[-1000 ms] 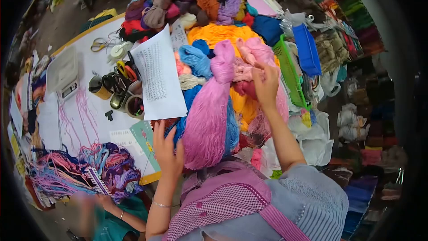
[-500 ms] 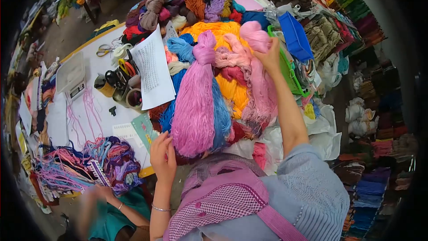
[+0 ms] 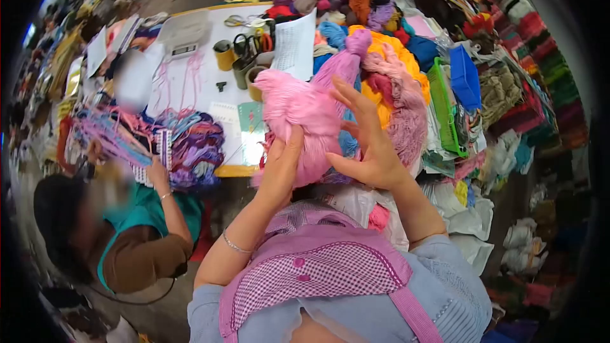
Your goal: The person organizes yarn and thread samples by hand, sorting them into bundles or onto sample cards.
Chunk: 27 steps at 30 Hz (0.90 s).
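A light pink yarn skein (image 3: 302, 114), looped into a thick bundle, is up in front of me over the table's front edge. My left hand (image 3: 283, 162) grips its lower left part, thumb lying across the strands. Just right of the skein my right hand (image 3: 372, 149) is open, fingers spread and thumb tip close to the strands. Behind the bundle, partly hidden by it, lies a knotted mauve yarn skein (image 3: 358, 44). Beyond my right hand are a dusty pink yarn skein (image 3: 403, 114) and bright orange yarn (image 3: 416, 70).
At left, a co-worker (image 3: 136, 241) handles multicoloured strands (image 3: 190, 146). The white table (image 3: 235, 105) bears a scale (image 3: 183, 38), cups with scissors (image 3: 244, 47) and a printed sheet (image 3: 293, 41). A green basket (image 3: 445, 105) and a blue bin (image 3: 465, 76) stand at right.
The light pink skein has come from the right side of the pile to in front of me. My left hand now grips it; my right hand has let go. The view has swung left.
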Tool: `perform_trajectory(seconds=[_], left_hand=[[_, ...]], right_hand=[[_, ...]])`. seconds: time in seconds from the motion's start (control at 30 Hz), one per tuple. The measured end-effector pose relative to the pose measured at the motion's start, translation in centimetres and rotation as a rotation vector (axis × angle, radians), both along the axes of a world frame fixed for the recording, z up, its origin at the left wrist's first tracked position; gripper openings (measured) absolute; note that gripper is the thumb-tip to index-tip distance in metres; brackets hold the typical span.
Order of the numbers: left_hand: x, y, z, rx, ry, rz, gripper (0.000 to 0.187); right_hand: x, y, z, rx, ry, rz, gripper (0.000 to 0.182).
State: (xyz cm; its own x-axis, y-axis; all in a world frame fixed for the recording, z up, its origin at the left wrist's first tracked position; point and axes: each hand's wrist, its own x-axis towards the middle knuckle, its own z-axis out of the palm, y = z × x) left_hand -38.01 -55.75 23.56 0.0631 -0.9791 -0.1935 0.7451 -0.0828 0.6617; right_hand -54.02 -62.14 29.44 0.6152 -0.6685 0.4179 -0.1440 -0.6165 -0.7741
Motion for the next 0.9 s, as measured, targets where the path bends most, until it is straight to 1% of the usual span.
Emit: perform_trajectory(seconds=[0.07, 0.1, 0.13, 0.17, 0.2, 0.23, 0.27, 0.3, 0.33, 0.37, 0.4, 0.43, 0.47, 0.5, 0.57, 0.6, 0.63, 0.67, 0.7, 0.73, 0.77, 0.8, 0.83, 0.87, 0.9], left_hand=[[0.6, 1.8, -0.1, -0.139, -0.387, 0.012, 0.041], [0.6, 2.9, 0.2, -0.172, -0.444, 0.057, 0.039], [1.1, 3.8, 0.5, -0.169, -0.498, 0.060, 0.038], [1.9, 4.6, 0.9, -0.168, -0.551, 0.067, 0.037], [3.0, 5.5, 1.4, -0.134, -0.513, -0.032, 0.034], [4.2, 6.6, 1.3, -0.068, -0.623, -0.073, 0.032], [5.2, 7.7, 1.3, 0.001, -0.732, -0.118, 0.029], [5.6, 8.8, 1.6, -0.036, -0.730, -0.097, 0.025], [6.7, 10.0, 1.6, 0.043, -0.653, -0.162, 0.023], [8.0, 11.2, 1.4, 0.120, -0.573, -0.228, 0.021], [8.7, 12.4, 1.0, 0.144, -0.551, -0.202, 0.018], [9.4, 13.4, 0.1, 0.123, -0.597, -0.193, 0.017], [10.1, 14.5, -0.5, 0.103, -0.643, -0.186, 0.015], [10.7, 15.6, -0.4, 0.187, -0.606, -0.206, 0.015], [12.1, 17.5, -1.8, 0.218, -0.638, -0.019, 0.017], [13.5, 18.3, -3.0, 0.227, -0.693, -0.056, 0.026], [13.0, 18.2, -1.7, 0.043, -0.997, 0.005, 0.032], [12.5, 18.2, -0.4, -0.146, -1.295, 0.067, 0.037], [12.6, 18.3, -0.7, -0.188, -1.581, 0.215, 0.049], [11.3, 17.7, 1.5, -0.109, -1.412, 0.194, 0.048], [10.3, 16.9, 2.0, -0.104, -1.178, 0.072, 0.040], [8.8, 16.1, 2.6, -0.154, -1.059, -0.075, 0.034], [7.5, 14.8, 2.9, -0.196, -1.073, -0.296, 0.033], [5.7, 13.4, 2.7, -0.220, -1.091, -0.350, 0.030], [4.2, 12.2, 1.8, -0.187, -1.017, -0.231, 0.031]], right_hand=[[1.2, 0.8, 0.3, -0.059, 0.074, 0.085, 0.085], [1.8, 1.4, 0.8, -0.133, 0.073, 0.072, 0.077], [2.2, 1.8, 0.7, -0.131, 0.070, 0.094, 0.077], [2.5, 1.9, 0.5, -0.157, 0.084, 0.097, 0.072], [2.8, 2.0, 0.4, -0.183, 0.098, 0.098, 0.068], [3.1, 2.1, 0.0, -0.269, 0.053, 0.015, 0.060], [3.1, 2.1, -0.3, -0.204, 0.038, -0.037, 0.058], [3.1, 2.2, -0.6, -0.141, 0.026, -0.089, 0.055], [3.5, 2.3, -1.4, -0.067, -0.110, -0.105, 0.042], [3.5, 2.2, -2.1, -0.067, -0.107, -0.090, 0.042], [3.5, 2.1, -2.8, 0.026, -0.144, -0.090, 0.039], [3.5, 2.0, -3.1, 0.118, -0.182, -0.093, 0.037], [3.7, 2.1, -2.8, -0.118, -0.109, -0.126, 0.031], [3.7, 1.8, -2.7, -0.117, -0.105, -0.115, 0.031], [3.6, 0.5, -2.4, 0.075, -0.301, -0.073, 0.028], [3.3, 0.1, -1.4, -0.266, -0.133, -0.032, 0.028], [3.5, 0.4, -0.8, -0.264, -0.132, -0.028, 0.028], [3.9, 0.9, -0.3, 0.159, -0.051, 0.094, 0.027], [4.4, 1.5, 0.3, 0.583, 0.030, 0.213, 0.026], [5.3, 1.9, 1.4, 0.737, 0.153, 0.281, 0.023], [6.2, 1.5, 0.2, 0.684, 0.122, 0.336, 0.021], [7.0, 1.0, -2.0, 0.634, 0.092, 0.394, 0.019], [7.7, 1.6, -2.0, 0.456, 0.082, 0.449, 0.019], [8.4, 2.2, -1.9, 0.277, 0.060, 0.488, 0.021], [8.2, 4.4, 0.4, 0.866, 0.157, 0.381, 0.024]])
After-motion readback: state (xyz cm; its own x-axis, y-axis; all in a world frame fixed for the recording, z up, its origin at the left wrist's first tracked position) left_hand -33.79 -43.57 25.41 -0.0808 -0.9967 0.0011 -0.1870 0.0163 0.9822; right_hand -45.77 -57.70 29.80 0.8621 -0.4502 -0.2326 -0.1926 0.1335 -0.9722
